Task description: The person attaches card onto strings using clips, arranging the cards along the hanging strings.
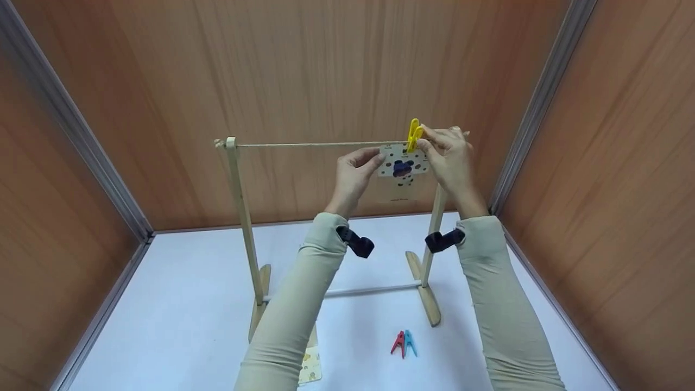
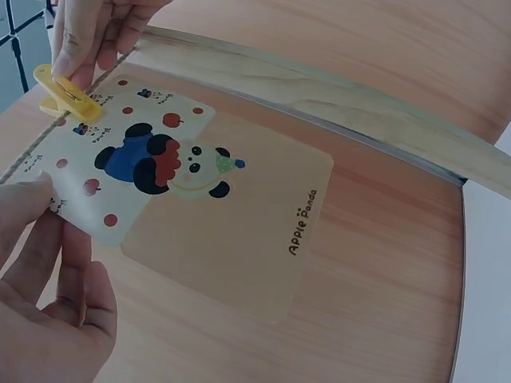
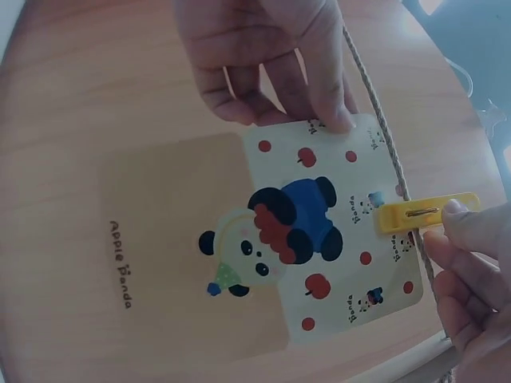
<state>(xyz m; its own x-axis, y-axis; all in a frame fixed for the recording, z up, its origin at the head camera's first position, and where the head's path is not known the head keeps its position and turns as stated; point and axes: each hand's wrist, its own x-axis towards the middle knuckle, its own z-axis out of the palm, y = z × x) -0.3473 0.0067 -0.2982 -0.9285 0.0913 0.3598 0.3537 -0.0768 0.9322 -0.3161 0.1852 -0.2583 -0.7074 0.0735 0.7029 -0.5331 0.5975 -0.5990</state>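
A card with a panda picture, one half white with red dots and the other tan, hangs upside down at a thin rope. My left hand pinches the card's side edge near its rope end between thumb and fingers. A yellow clothespin straddles the rope, its jaws over the card's edge. On its handles, the thumb and fingers of my right hand pinch it. The rope runs between the two posts of a wooden stand, and both hands are toward its right end.
On the white table lie a red clothespin and a blue clothespin, side by side. A yellow-patterned card is partly hidden under my left sleeve. A white crossbar joins the stand's feet. Wood-grained walls surround the table.
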